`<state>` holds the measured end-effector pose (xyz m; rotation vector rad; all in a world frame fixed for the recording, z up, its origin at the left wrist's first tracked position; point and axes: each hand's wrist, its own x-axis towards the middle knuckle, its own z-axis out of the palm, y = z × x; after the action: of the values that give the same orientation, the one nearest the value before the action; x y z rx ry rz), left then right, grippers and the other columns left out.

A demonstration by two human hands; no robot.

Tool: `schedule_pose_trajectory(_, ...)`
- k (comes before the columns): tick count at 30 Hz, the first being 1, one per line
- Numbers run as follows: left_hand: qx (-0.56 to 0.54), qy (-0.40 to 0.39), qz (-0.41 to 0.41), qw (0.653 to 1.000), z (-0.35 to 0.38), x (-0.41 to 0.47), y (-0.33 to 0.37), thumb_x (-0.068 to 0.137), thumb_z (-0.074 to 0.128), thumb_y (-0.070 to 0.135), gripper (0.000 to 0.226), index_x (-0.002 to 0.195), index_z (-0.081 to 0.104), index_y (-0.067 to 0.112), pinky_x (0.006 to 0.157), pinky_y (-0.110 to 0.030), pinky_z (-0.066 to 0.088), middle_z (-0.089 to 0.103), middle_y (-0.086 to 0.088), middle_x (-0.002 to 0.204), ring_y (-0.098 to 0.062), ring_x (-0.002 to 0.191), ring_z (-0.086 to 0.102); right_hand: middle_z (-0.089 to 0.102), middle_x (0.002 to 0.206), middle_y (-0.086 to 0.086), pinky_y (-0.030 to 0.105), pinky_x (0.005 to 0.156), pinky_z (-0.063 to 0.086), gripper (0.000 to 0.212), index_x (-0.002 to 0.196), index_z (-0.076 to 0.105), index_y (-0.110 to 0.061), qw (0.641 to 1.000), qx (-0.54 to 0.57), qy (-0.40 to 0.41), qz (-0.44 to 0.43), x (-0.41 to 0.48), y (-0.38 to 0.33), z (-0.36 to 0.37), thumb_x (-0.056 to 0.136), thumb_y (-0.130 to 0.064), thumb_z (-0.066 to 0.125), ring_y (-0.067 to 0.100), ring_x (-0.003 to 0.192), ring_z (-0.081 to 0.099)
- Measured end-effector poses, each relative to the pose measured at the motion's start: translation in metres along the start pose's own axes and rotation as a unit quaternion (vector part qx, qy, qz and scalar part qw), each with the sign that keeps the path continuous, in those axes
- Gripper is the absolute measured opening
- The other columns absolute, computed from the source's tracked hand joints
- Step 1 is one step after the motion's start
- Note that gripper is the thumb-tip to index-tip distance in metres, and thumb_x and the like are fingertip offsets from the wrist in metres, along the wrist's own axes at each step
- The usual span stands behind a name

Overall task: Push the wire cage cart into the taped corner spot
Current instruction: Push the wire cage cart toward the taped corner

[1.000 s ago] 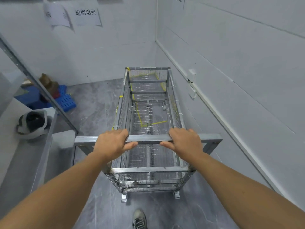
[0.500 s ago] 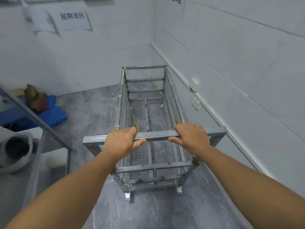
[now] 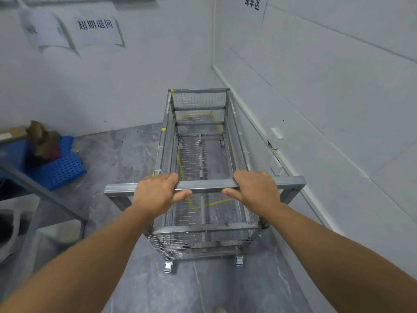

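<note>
A long wire cage cart [image 3: 234, 154] of grey metal stands lengthwise along the right wall, its far end close to the room's corner. My left hand [image 3: 155, 193] and my right hand [image 3: 255, 190] both grip its square handle bar [image 3: 206, 186]. Yellow floor tape [image 3: 194, 206] shows through the mesh bottom under the cart, with more tape lines near the far end. The cart's near casters rest on the grey floor.
The right wall [image 3: 338, 98] with a socket [image 3: 276, 166] runs close beside the cart. A blue perforated pallet [image 3: 61, 168] with brown items lies left by the back wall. A metal rack frame [image 3: 45, 195] stands at the near left. Paper signs hang on the back wall.
The cart has rolled forward toward the corner with both hands on the handle bar. The view has swung a little, and the left rack and pallet have shifted in frame.
</note>
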<state>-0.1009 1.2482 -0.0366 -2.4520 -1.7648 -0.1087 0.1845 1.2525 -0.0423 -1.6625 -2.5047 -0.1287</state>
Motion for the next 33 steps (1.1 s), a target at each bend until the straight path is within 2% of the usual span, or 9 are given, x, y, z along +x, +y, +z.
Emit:
schedule_pose_trajectory(6, -0.001, 0.016, 0.004, 1.0, 0.011, 0.064, -0.013, 0.08, 0.019, 0.078, 0.059, 0.078, 0.04, 0.023, 0.048, -0.03, 0.031, 0.046, 0.007, 0.065, -0.017, 0.054, 0.044, 0.049, 0.073, -0.009, 0.035, 0.062, 0.03, 0.052, 0.08, 0.035, -0.027, 1.0, -0.006, 0.007, -0.014, 0.06, 0.037, 0.011, 0.085, -0.078, 0.024, 0.017, 0.065, 0.045)
schedule_pose_trajectory(12, 0.01, 0.018, 0.005, 1.0, 0.017, 0.117, -0.025, 0.079, 0.021, 0.077, 0.058, 0.077, 0.039, 0.022, 0.044, -0.029, 0.024, 0.044, 0.007, 0.062, -0.017, 0.052, 0.042, 0.047, 0.074, -0.01, 0.034, 0.064, 0.029, 0.053, 0.082, 0.039, -0.026, 1.0, -0.011, 0.012, -0.021, 0.112, 0.066, 0.022, 0.085, -0.077, 0.024, 0.016, 0.067, 0.046)
schedule_pose_trajectory(16, 0.007, 0.014, 0.0, 1.0, 0.02, 0.156, -0.034, 0.082, 0.025, 0.076, 0.054, 0.077, 0.038, 0.024, 0.045, -0.029, 0.027, 0.047, 0.008, 0.065, -0.016, 0.054, 0.045, 0.044, 0.074, -0.012, 0.034, 0.066, 0.029, 0.051, 0.081, 0.039, -0.027, 1.0, -0.017, -0.001, -0.012, 0.152, 0.083, 0.024, 0.085, -0.077, 0.028, 0.013, 0.067, 0.039)
schedule_pose_trajectory(22, 0.01, 0.006, -0.001, 1.0, 0.028, 0.217, -0.054, 0.079, 0.013, 0.078, 0.061, 0.079, 0.039, 0.024, 0.045, -0.03, 0.029, 0.05, 0.007, 0.065, -0.015, 0.054, 0.047, 0.046, 0.074, -0.011, 0.036, 0.068, 0.034, 0.051, 0.082, 0.039, -0.027, 1.0, -0.012, -0.012, -0.01, 0.213, 0.109, 0.031, 0.085, -0.076, 0.026, 0.015, 0.068, 0.042)
schedule_pose_trajectory(26, 0.003, 0.01, -0.008, 1.0, 0.035, 0.251, -0.069, 0.079, 0.013, 0.078, 0.06, 0.079, 0.039, 0.023, 0.047, -0.031, 0.039, 0.049, 0.006, 0.066, -0.016, 0.056, 0.05, 0.044, 0.074, -0.012, 0.037, 0.071, 0.038, 0.048, 0.082, 0.039, -0.027, 1.0, -0.002, -0.008, -0.01, 0.25, 0.121, 0.037, 0.086, -0.074, 0.03, 0.015, 0.068, 0.041)
schedule_pose_trajectory(33, -0.005, 0.027, 0.002, 1.0, 0.049, 0.299, -0.097, 0.082, 0.017, 0.079, 0.061, 0.075, 0.038, 0.022, 0.044, -0.028, 0.036, 0.042, 0.008, 0.058, -0.017, 0.049, 0.047, 0.043, 0.072, -0.01, 0.036, 0.066, 0.033, 0.051, 0.08, 0.037, -0.027, 1.0, -0.007, 0.002, -0.026, 0.304, 0.134, 0.046, 0.085, -0.076, 0.025, 0.015, 0.065, 0.039)
